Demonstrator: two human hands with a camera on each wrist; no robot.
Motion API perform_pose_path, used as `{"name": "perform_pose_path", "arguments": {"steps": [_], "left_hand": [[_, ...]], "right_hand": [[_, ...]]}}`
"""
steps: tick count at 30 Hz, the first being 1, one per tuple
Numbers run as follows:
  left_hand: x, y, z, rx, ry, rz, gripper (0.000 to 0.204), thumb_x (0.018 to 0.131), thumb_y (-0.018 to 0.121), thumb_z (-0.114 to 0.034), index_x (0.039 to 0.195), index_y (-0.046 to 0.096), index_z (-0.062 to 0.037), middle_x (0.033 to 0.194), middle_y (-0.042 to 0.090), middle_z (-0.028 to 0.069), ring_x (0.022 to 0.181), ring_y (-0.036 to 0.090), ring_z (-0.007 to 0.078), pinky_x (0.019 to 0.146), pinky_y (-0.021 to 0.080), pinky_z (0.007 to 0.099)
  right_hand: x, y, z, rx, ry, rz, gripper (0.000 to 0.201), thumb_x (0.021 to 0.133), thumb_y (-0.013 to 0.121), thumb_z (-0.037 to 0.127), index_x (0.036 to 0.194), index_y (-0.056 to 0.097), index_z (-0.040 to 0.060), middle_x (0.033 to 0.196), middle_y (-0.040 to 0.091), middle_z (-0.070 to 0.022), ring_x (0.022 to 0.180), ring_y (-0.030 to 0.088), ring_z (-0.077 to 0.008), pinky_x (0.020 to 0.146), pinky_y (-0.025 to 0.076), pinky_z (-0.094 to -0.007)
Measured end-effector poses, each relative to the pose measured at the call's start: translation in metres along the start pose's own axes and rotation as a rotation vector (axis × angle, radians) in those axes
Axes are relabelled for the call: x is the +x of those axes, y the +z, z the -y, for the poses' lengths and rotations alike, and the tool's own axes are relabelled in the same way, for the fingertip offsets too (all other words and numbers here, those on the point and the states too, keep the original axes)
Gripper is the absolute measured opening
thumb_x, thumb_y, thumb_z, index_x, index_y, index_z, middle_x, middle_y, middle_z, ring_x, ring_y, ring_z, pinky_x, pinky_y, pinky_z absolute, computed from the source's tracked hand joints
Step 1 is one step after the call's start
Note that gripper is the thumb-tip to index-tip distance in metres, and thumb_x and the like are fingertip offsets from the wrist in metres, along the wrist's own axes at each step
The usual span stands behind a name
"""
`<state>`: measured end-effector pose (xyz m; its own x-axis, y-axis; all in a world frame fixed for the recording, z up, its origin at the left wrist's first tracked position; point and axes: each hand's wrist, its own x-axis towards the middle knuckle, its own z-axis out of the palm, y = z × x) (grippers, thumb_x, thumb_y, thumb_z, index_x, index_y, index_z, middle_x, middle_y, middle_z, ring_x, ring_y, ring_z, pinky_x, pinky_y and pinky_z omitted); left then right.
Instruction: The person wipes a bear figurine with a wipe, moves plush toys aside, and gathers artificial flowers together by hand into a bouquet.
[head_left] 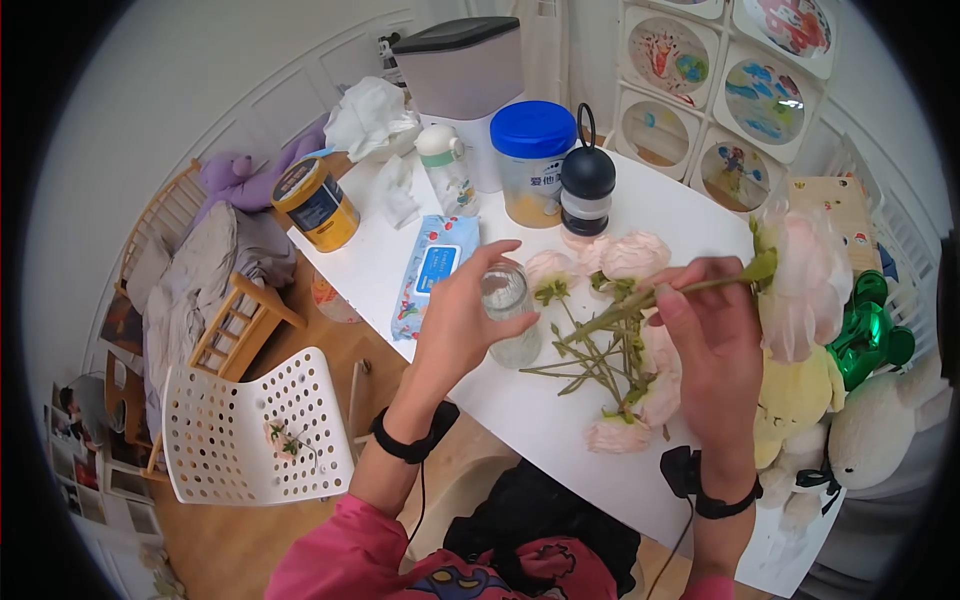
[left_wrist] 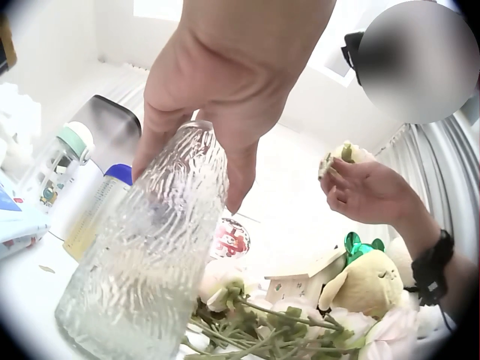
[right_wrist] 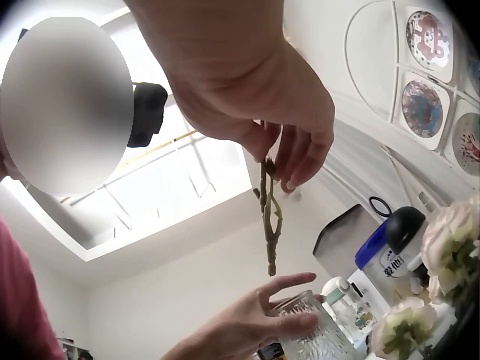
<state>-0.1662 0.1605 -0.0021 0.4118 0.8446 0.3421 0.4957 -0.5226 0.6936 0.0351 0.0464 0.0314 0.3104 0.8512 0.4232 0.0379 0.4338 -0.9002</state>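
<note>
A ribbed clear glass vase (head_left: pixel 515 347) stands on the white table. My left hand (head_left: pixel 458 318) is around its upper part; in the left wrist view, thumb and fingers lie on either side of the vase (left_wrist: pixel 142 255). To the right, my right hand (head_left: pixel 715 370) pinches the stem of a pale pink flower (head_left: pixel 803 285), whose bloom points right. In the right wrist view the cut stem (right_wrist: pixel 271 232) hangs above the mouth of the vase (right_wrist: pixel 315 330), apart from it. Several more pink flowers (head_left: pixel 617 435) lie between the hands with crossed green stems (head_left: pixel 600 350).
Behind the vase stand a blue-lidded tub (head_left: pixel 532 165), a black-topped bottle (head_left: pixel 587 185) and a green-white bottle (head_left: pixel 447 170). Wipes (head_left: pixel 432 285) lie left of it, a yellow can (head_left: pixel 316 205) farther back. Plush toys (head_left: pixel 795 400) sit at right. A white chair (head_left: pixel 255 430) holds a flower.
</note>
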Motion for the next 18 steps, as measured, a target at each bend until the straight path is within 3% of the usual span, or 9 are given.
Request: {"name": "perform_pose_path", "arguments": {"steps": [3, 4, 6, 9, 11, 13, 17, 18], "left_hand": [[-0.01, -0.007, -0.013, -0.044, 0.009, 0.094, 0.071, 0.065, 0.083, -0.017, 0.128, 0.05, -0.0096, 0.109, 0.065, 0.0073, 0.102, 0.063, 0.0206, 0.089, 0.048, 0.0331], [-0.013, -0.009, -0.016, -0.073, 0.002, 0.134, 0.072, 0.065, 0.083, -0.016, 0.128, 0.05, -0.0092, 0.11, 0.065, 0.0081, 0.103, 0.063, 0.021, 0.09, 0.048, 0.0333], [-0.019, -0.01, -0.023, -0.117, -0.009, 0.152, 0.072, 0.064, 0.083, -0.015, 0.128, 0.05, -0.0083, 0.112, 0.064, 0.0093, 0.104, 0.062, 0.0218, 0.091, 0.047, 0.0335], [-0.022, -0.006, -0.021, -0.188, -0.013, 0.171, 0.072, 0.063, 0.083, -0.014, 0.127, 0.05, -0.005, 0.115, 0.062, 0.0127, 0.106, 0.061, 0.0251, 0.093, 0.045, 0.0338], [-0.022, -0.006, -0.019, -0.205, 0.049, 0.177, 0.072, 0.063, 0.083, -0.014, 0.127, 0.05, -0.0033, 0.116, 0.062, 0.0139, 0.108, 0.06, 0.0272, 0.092, 0.046, 0.035], [-0.024, -0.002, -0.01, -0.174, 0.034, 0.183, 0.072, 0.063, 0.083, -0.014, 0.126, 0.05, -0.0026, 0.117, 0.062, 0.0147, 0.109, 0.06, 0.0284, 0.092, 0.046, 0.0357], [-0.024, -0.002, -0.009, -0.121, 0.03, 0.201, 0.068, 0.064, 0.083, -0.016, 0.122, 0.051, -0.0005, 0.116, 0.062, 0.0176, 0.111, 0.059, 0.0313, 0.091, 0.046, 0.0383], [-0.024, -0.003, -0.008, -0.122, 0.03, 0.202, 0.068, 0.064, 0.083, -0.016, 0.122, 0.051, -0.0005, 0.116, 0.062, 0.0176, 0.111, 0.059, 0.0313, 0.091, 0.046, 0.0383]], "right_hand": [[0.013, 0.013, 0.011, -0.152, -0.046, 0.139, 0.013, 0.093, 0.056, 0.005, 0.104, 0.049, 0.0041, 0.101, 0.057, -0.0059, 0.093, 0.058, -0.0139, 0.08, 0.047, -0.0281], [0.016, 0.02, 0.01, -0.155, -0.045, 0.142, 0.013, 0.093, 0.056, 0.005, 0.104, 0.049, 0.0041, 0.101, 0.057, -0.0059, 0.093, 0.058, -0.0139, 0.08, 0.047, -0.0281], [0.021, 0.035, 0.004, -0.306, -0.211, 0.188, 0.014, 0.092, 0.059, 0.007, 0.104, 0.053, 0.0017, 0.098, 0.058, -0.0057, 0.088, 0.059, -0.0143, 0.079, 0.047, -0.0288], [0.019, 0.049, -0.008, -0.498, -0.247, 0.191, 0.016, 0.091, 0.062, 0.01, 0.103, 0.058, -0.0001, 0.093, 0.061, -0.0062, 0.083, 0.061, -0.0148, 0.077, 0.048, -0.029], [0.019, 0.051, -0.017, -0.484, -0.165, 0.181, 0.017, 0.09, 0.064, 0.013, 0.101, 0.062, -0.0002, 0.091, 0.063, -0.0079, 0.082, 0.061, -0.0158, 0.076, 0.048, -0.0303], [0.021, 0.051, -0.021, -0.587, -0.184, 0.326, 0.019, 0.088, 0.067, 0.015, 0.101, 0.064, 0.0006, 0.095, 0.065, -0.0075, 0.085, 0.062, -0.0159, 0.077, 0.048, -0.03], [0.025, 0.054, -0.04, -0.49, -0.054, 0.313, 0.021, 0.086, 0.068, 0.015, 0.101, 0.065, 0.0006, 0.097, 0.066, -0.0064, 0.088, 0.061, -0.0156, 0.079, 0.048, -0.0302], [0.026, 0.053, -0.044, -0.404, 0.023, 0.329, 0.025, 0.084, 0.068, 0.014, 0.105, 0.064, 0.0018, 0.101, 0.066, -0.0111, 0.091, 0.062, -0.0237, 0.081, 0.049, -0.0344]]}}
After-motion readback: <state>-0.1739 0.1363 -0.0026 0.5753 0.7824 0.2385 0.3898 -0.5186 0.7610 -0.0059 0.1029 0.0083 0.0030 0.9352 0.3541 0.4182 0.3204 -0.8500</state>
